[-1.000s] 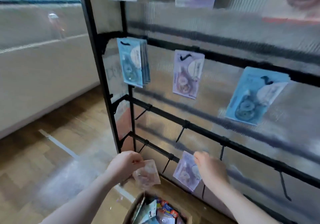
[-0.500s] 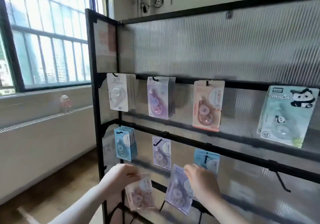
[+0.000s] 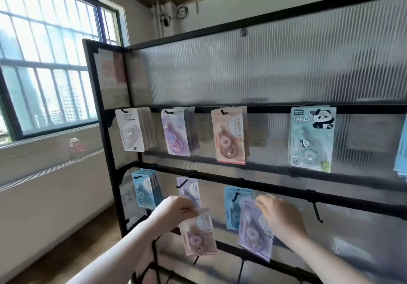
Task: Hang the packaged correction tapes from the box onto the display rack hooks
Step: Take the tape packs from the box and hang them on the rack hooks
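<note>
Up close, the left hand (image 3: 176, 206) pinches a pink packet (image 3: 198, 232) by its top edge, at seven o'clock before the rack (image 3: 242, 180). At five o'clock, the right hand (image 3: 279, 215) grips a purple packet (image 3: 253, 231) in front of a hanging blue one (image 3: 231, 209).

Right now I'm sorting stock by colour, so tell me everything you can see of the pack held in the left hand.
The pink correction tape pack is a flat carded blister pack, pale pink, with a round-bodied dispenser under what looks like clear plastic and a white printed patch above it. It hangs nearly upright, slightly tilted, in front of the rack's lower rows and on no hook. The left hand pinches its top left corner; nothing else visibly touches it.
</note>
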The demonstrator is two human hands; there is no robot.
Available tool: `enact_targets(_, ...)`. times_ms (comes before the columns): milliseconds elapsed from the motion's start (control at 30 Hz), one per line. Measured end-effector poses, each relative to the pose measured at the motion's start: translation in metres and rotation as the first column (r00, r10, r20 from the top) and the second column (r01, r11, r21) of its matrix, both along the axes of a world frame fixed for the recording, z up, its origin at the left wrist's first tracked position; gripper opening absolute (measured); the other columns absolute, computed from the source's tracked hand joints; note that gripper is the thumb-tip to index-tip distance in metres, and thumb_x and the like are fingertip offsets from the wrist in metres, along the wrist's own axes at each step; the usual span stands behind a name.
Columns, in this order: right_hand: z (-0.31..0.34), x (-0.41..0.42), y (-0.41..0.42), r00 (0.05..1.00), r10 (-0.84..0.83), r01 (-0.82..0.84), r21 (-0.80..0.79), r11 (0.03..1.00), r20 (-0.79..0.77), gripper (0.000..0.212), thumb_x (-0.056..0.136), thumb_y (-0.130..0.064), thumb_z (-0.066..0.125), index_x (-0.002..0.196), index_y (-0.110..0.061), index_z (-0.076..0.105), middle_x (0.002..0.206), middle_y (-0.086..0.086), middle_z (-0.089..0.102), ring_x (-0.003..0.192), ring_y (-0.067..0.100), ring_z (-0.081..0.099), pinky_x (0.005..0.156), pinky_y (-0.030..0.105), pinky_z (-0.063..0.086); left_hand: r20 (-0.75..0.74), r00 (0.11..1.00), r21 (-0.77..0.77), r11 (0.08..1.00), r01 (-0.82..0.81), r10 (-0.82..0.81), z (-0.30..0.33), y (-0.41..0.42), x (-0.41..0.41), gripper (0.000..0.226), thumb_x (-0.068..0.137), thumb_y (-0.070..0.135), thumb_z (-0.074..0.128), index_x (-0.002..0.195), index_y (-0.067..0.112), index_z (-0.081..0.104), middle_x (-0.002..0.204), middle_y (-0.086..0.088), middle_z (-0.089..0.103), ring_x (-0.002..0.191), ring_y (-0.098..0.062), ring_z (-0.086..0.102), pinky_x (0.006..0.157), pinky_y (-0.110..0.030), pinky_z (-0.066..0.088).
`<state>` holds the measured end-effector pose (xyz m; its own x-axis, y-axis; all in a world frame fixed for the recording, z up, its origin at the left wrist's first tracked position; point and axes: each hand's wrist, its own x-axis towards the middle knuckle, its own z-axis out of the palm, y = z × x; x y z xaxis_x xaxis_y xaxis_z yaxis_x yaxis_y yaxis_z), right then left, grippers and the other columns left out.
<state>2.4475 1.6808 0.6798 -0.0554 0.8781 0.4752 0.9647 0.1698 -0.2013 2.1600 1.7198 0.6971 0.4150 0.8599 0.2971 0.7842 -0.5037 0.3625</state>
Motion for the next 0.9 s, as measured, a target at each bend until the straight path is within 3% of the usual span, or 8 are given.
enact_targets(100, 0.002, 0.014, -0.010, 1.000, -0.022, 0.022, -0.010, 1.000, -0.022, 0.023, 0.098, -0.027, 0.041, 0.096, -0.019, 0.064, 0.091, -0.009, 0.065, 0.074, 0.010, 0.061, 0.063, 0.029, 0.052, -0.037, 0.998, 0.015, 0.999, 0.042, -0.041, 0.004, 0.000, 0.017, 0.028, 0.084, 0.041, 0.063, 0.075, 0.014, 0.064, 0.056, 0.019, 0.047, 0.056, 0.006, 0.042, 0.063, -0.025, 0.041)
enact_targets(300, 0.004, 0.038, -0.031, 0.996, -0.068, 0.066, -0.038, 0.997, -0.061, 0.022, 0.097, -0.026, 0.046, 0.097, -0.018, 0.066, 0.094, -0.009, 0.067, 0.079, 0.009, 0.061, 0.065, 0.022, 0.048, -0.060, 0.993, 0.044, 0.994, 0.104, -0.102, 0.006, 0.002, 0.043, 0.022, 0.086, 0.035, 0.063, 0.092, 0.015, 0.070, 0.077, 0.014, 0.059, 0.074, -0.007, 0.056, 0.068, -0.021, 0.044)
enact_targets(400, 0.001, 0.044, -0.035, 0.992, -0.113, 0.111, -0.035, 0.993, -0.060, 0.021, 0.097, -0.026, 0.046, 0.100, -0.020, 0.066, 0.098, -0.010, 0.067, 0.083, 0.009, 0.060, 0.057, 0.017, 0.038, -0.058, 0.988, 0.045, 0.989, 0.143, -0.141, 0.004, 0.001, 0.051, 0.021, 0.088, 0.032, 0.062, 0.094, 0.013, 0.070, 0.082, 0.012, 0.062, 0.077, -0.007, 0.058, 0.071, -0.021, 0.044)
enact_targets(600, -0.003, 0.028, -0.032, 0.990, -0.136, 0.134, -0.054, 0.990, -0.035, 0.020, 0.096, -0.029, 0.049, 0.096, -0.020, 0.068, 0.095, -0.009, 0.068, 0.078, 0.008, 0.059, 0.055, 0.016, 0.037, -0.038, 0.984, 0.017, 0.985, 0.174, -0.173, -0.007, 0.001, 0.035, 0.017, 0.086, 0.029, 0.064, 0.086, 0.013, 0.068, 0.062, 0.022, 0.046, 0.056, 0.010, 0.042, 0.056, -0.007, 0.033)
enact_targets(667, -0.003, 0.014, -0.027, 0.992, -0.121, 0.119, -0.052, 0.992, -0.035, 0.020, 0.095, -0.029, 0.050, 0.096, -0.020, 0.067, 0.094, -0.009, 0.067, 0.076, 0.007, 0.058, 0.053, 0.012, 0.034, -0.051, 0.987, 0.002, 0.988, 0.153, -0.153, -0.008, 0.002, 0.022, 0.018, 0.086, 0.031, 0.064, 0.078, 0.015, 0.066, 0.055, 0.021, 0.045, 0.052, 0.007, 0.040, 0.053, -0.009, 0.032)
enact_targets(767, -0.002, -0.013, -0.017, 0.995, -0.092, 0.090, -0.059, 0.994, -0.038, 0.021, 0.096, -0.031, 0.049, 0.096, -0.020, 0.067, 0.094, -0.010, 0.066, 0.078, 0.008, 0.059, 0.059, 0.019, 0.041, -0.051, 0.990, -0.027, 0.991, 0.127, -0.129, -0.009, 0.006, -0.006, 0.025, 0.086, 0.032, 0.064, 0.070, 0.014, 0.059, 0.055, 0.018, 0.051, 0.051, 0.001, 0.043, 0.054, -0.016, 0.032)
enact_targets(900, -0.001, -0.050, 0.000, 0.998, -0.037, 0.036, -0.035, 0.999, -0.055, 0.022, 0.096, -0.031, 0.048, 0.096, -0.020, 0.067, 0.098, -0.009, 0.066, 0.085, 0.010, 0.060, 0.059, 0.023, 0.035, -0.036, 0.996, -0.037, 0.996, 0.084, -0.085, -0.006, 0.013, -0.044, 0.023, 0.085, 0.033, 0.065, 0.084, 0.010, 0.066, 0.071, 0.004, 0.060, 0.066, -0.013, 0.055, 0.064, -0.025, 0.042)
